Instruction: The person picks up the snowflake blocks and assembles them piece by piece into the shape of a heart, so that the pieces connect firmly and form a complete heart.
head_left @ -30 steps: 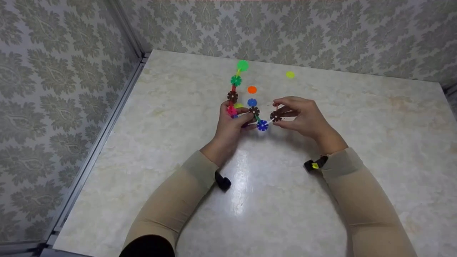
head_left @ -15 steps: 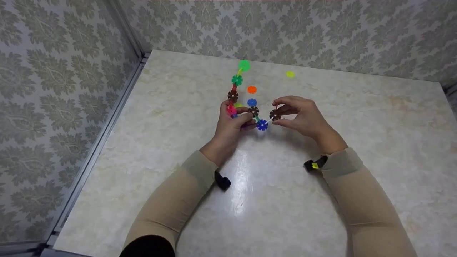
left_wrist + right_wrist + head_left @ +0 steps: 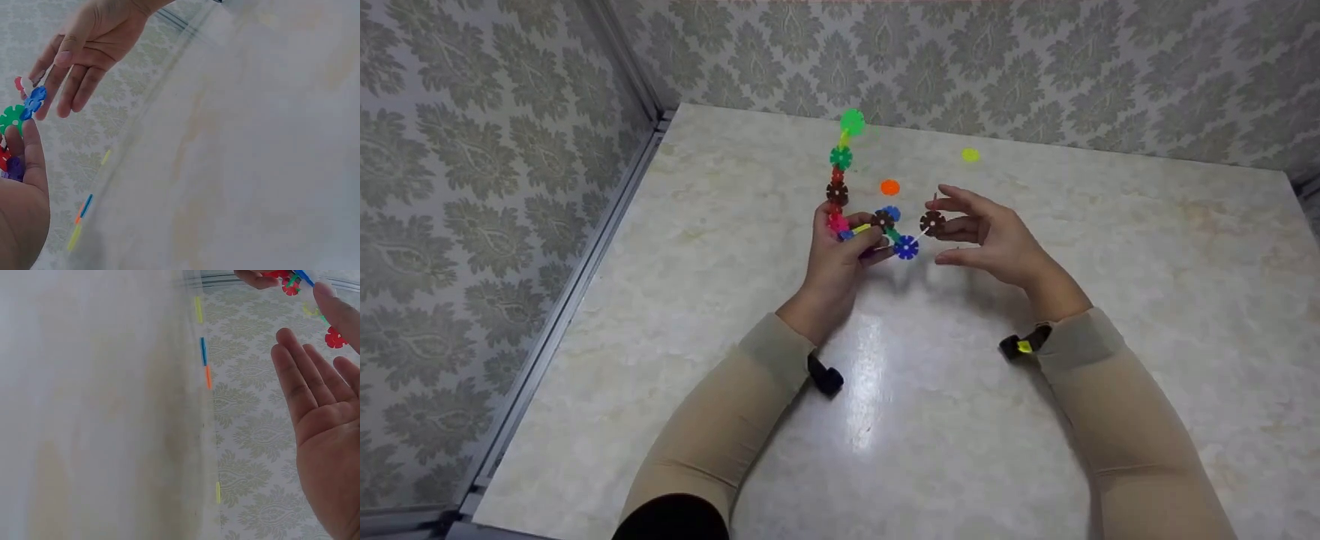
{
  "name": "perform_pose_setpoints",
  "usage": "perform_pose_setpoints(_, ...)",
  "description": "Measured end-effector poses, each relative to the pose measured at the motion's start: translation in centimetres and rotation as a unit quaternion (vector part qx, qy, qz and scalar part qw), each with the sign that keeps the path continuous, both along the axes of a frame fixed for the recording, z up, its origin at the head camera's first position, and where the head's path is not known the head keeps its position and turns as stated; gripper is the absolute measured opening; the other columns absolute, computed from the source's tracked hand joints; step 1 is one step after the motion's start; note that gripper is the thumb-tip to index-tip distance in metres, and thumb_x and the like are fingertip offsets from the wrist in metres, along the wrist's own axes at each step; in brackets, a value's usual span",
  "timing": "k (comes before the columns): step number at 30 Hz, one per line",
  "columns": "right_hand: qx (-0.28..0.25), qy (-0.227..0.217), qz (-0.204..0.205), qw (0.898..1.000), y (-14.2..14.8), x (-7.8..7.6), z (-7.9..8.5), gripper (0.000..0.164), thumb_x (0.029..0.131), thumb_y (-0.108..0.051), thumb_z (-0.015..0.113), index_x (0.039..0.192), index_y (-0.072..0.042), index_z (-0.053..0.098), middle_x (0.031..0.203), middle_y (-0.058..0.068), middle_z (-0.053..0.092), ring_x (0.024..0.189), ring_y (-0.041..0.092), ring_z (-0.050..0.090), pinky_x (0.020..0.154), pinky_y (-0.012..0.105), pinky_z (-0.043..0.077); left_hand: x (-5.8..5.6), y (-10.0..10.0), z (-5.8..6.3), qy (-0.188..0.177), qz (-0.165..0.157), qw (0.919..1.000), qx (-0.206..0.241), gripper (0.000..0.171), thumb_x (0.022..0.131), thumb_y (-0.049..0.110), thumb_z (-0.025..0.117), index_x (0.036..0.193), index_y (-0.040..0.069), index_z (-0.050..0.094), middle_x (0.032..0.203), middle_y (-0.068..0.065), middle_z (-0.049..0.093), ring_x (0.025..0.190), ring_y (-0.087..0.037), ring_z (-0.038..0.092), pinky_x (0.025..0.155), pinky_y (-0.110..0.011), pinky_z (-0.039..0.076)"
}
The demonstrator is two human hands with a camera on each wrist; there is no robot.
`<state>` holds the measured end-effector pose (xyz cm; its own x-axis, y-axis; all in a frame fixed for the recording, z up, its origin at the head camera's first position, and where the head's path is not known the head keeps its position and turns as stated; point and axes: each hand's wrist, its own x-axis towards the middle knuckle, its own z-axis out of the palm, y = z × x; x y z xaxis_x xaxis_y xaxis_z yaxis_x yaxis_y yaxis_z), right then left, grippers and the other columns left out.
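My left hand [image 3: 834, 266] grips a bent chain of slotted plastic snowflake discs, held above the table. One arm of the chain runs up from the fingers to a bright green disc [image 3: 852, 121], past a brown disc [image 3: 837, 193]. The other arm extends right through a dark blue disc [image 3: 906, 247] to a brown end disc [image 3: 933, 223]. Around that end, my right hand [image 3: 997, 238] is spread, thumb apart from the disc and fingertips close behind it. In the left wrist view the right hand's [image 3: 95, 48] fingers look relaxed beside a blue disc [image 3: 35, 101].
Loose discs lie on the pale marbled table [image 3: 1140, 300]: an orange one [image 3: 890, 187], a yellow one [image 3: 970, 155] farther back, and a blue one [image 3: 892, 214] partly covered by the chain. Patterned wall [image 3: 930, 60] borders the table's back and left sides.
The chain and my left hand have shifted slightly left and up. My right hand has loosened, its thumb and fingers spreading away from the brown end disc it pinched.
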<state>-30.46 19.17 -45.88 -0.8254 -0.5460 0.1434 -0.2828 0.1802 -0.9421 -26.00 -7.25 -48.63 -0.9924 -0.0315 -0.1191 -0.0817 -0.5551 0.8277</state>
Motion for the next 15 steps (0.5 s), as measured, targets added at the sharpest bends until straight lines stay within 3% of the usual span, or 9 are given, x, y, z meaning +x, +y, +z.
perform_pose_setpoints(3,0.063,0.0,-0.018,0.998,-0.1,-0.6,0.0,0.083,0.097,-0.004,0.089,0.17,-0.016,0.051,0.164,0.014,0.063,0.13,0.018,0.076,0.116,0.035,0.062,-0.1,-0.2,0.1,0.011,0.007,0.9998,0.013,0.075,0.101,-0.007,0.072,0.158,0.023,0.035,0.121,-0.003,0.064,0.088,-0.022,0.076,0.091,-0.044,0.073)
perform_pose_setpoints(6,0.143,0.014,-0.042,0.989,-1.0,-1.9,0.1,0.063,0.101,-0.016,0.087,0.16,-0.015,0.064,0.156,0.011,0.07,0.131,0.029,0.075,0.116,0.045,0.061,-0.2,-0.7,0.1,0.02,0.015,0.9994,0.024,0.071,0.101,-0.008,0.071,0.154,0.026,0.037,0.123,-0.004,0.063,0.089,-0.022,0.075,0.09,-0.043,0.073)
perform_pose_setpoints(9,0.201,0.034,-0.045,0.978,-2.6,-3.5,0.4,0.044,0.105,-0.008,0.078,0.149,-0.009,0.073,0.146,0.015,0.075,0.129,0.036,0.075,0.115,0.054,0.06,-0.4,-1.0,0.0,0.026,0.018,0.9992,0.025,0.072,0.101,-0.008,0.071,0.155,0.025,0.036,0.124,-0.004,0.063,0.087,-0.022,0.075,0.088,-0.043,0.073)
perform_pose_setpoints(12,0.252,0.023,-0.039,0.967,-4.5,-5.1,0.8,0.04,0.107,0.0,0.073,0.146,-0.007,0.075,0.143,0.016,0.075,0.116,0.028,0.075,0.107,0.042,0.064,-0.4,-1.1,0.0,0.031,0.016,0.9992,0.019,0.077,0.101,-0.008,0.071,0.161,0.02,0.031,0.125,-0.005,0.062,0.086,-0.021,0.076,0.087,-0.042,0.073)
perform_pose_setpoints(13,0.259,0.005,-0.036,0.965,-5.1,-5.6,0.9,0.04,0.107,0.0,0.072,0.146,-0.007,0.075,0.143,0.016,0.074,0.111,0.024,0.074,0.102,0.036,0.064,-0.5,-1.1,0.0,0.031,0.013,0.9993,0.014,0.08,0.102,-0.007,0.071,0.164,0.019,0.029,0.125,-0.005,0.062,0.086,-0.021,0.076,0.087,-0.042,0.073)
perform_pose_setpoints(15,0.247,-0.071,-0.043,0.966,-6.4,-6.5,1.1,0.04,0.108,-0.002,0.072,0.148,-0.007,0.074,0.147,0.015,0.071,0.097,0.016,0.066,0.092,0.026,0.062,-0.5,-1.1,0.1,0.032,0.007,0.9994,0.004,0.082,0.102,-0.006,0.072,0.165,0.019,0.026,0.126,-0.005,0.062,0.087,-0.022,0.078,0.088,-0.042,0.073)
